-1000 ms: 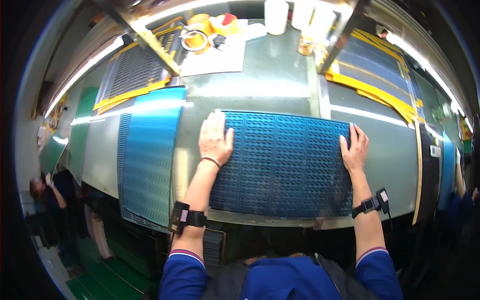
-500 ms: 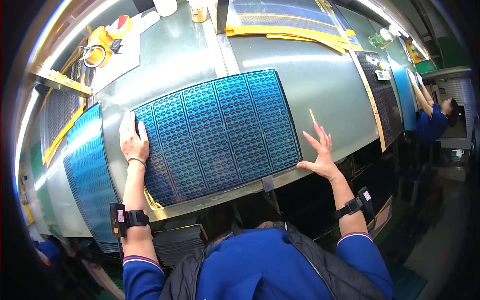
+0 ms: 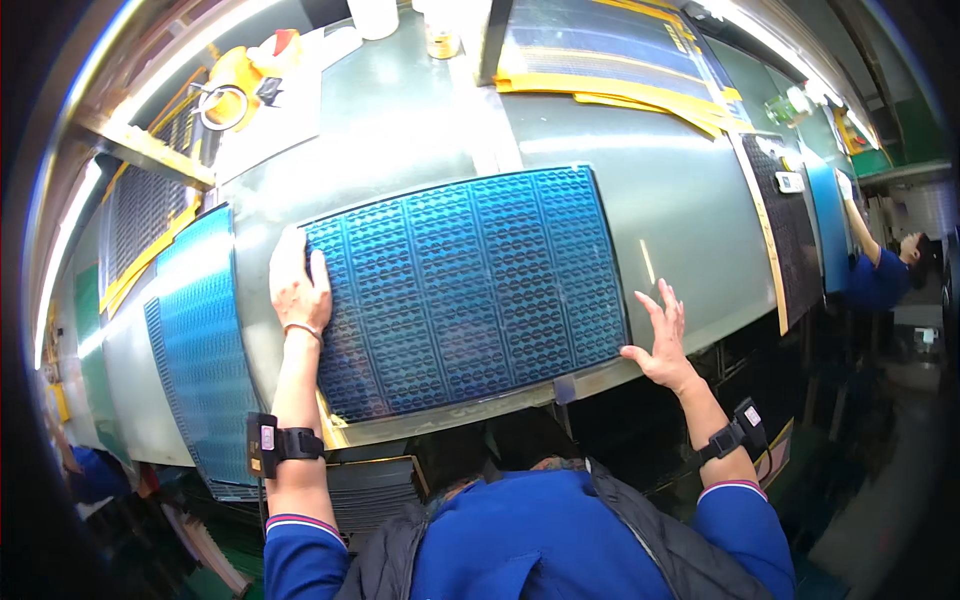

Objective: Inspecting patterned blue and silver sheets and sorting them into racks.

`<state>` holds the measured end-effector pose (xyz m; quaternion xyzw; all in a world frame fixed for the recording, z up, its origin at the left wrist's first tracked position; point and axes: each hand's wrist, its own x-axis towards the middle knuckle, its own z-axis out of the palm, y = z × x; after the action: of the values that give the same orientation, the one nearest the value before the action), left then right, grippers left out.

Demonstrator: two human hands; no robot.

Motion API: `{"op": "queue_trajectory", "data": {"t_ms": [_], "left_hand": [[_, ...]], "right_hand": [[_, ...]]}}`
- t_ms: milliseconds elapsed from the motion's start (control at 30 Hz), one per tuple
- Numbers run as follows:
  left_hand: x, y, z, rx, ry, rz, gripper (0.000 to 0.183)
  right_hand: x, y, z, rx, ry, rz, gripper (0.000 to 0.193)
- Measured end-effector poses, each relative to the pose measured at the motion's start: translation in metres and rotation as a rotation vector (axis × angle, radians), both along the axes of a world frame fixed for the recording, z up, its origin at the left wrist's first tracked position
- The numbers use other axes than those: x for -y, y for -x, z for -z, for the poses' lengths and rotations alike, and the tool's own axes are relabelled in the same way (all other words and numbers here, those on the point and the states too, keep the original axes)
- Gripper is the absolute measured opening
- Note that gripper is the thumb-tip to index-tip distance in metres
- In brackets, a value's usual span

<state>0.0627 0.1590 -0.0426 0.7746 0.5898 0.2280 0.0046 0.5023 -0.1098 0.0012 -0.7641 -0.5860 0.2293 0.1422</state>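
A blue sheet (image 3: 470,290) printed with rows of small dark repeating shapes lies flat on the table before me. Along its left edge rests my left hand (image 3: 300,287), fingers stretched out and the thumb apart over the sheet's border. My right hand (image 3: 665,340) is spread at the right edge, thumb tip by the sheet's near right corner and fingers raised beyond it. I cannot tell whether that thumb touches the sheet. Neither hand grips anything.
More blue sheets (image 3: 205,350) lie to the left. Yellow-edged sheets (image 3: 610,85) are at the back, near a metal post (image 3: 495,40). Orange tape rolls (image 3: 230,95) stand back left. A dark panel (image 3: 785,225) lies right, with a co-worker (image 3: 880,275) beyond. Stacked dark sheets (image 3: 375,490) sit below the table.
The whole view has shifted slightly, so the table and sheet appear further right and lower. Both hands keep their places beside the sheet. The co-worker's arms have moved a little.
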Motion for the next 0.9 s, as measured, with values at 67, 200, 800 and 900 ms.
{"op": "queue_trajectory", "data": {"t_ms": [67, 200, 800, 900], "left_hand": [[-0.002, -0.006, 0.014, 0.014, -0.007, 0.039, 0.047], [0.000, -0.012, -0.010, -0.216, 0.105, 0.018, 0.072], [0.185, 0.046, -0.013, 0.060, 0.208, 0.110, 0.071], [0.226, 0.050, -0.031, -0.009, 0.236, 0.195, 0.080]], "right_hand": [[-0.008, 0.010, -0.010, 0.124, 0.039, -0.029, 0.086], [-0.063, 0.090, -0.011, -0.043, -0.055, -0.762, 0.071], [-0.004, 0.033, 0.009, 0.413, -0.109, -0.310, 0.072], [0.038, 0.045, -0.011, 0.268, -0.060, -0.306, 0.087]]}}
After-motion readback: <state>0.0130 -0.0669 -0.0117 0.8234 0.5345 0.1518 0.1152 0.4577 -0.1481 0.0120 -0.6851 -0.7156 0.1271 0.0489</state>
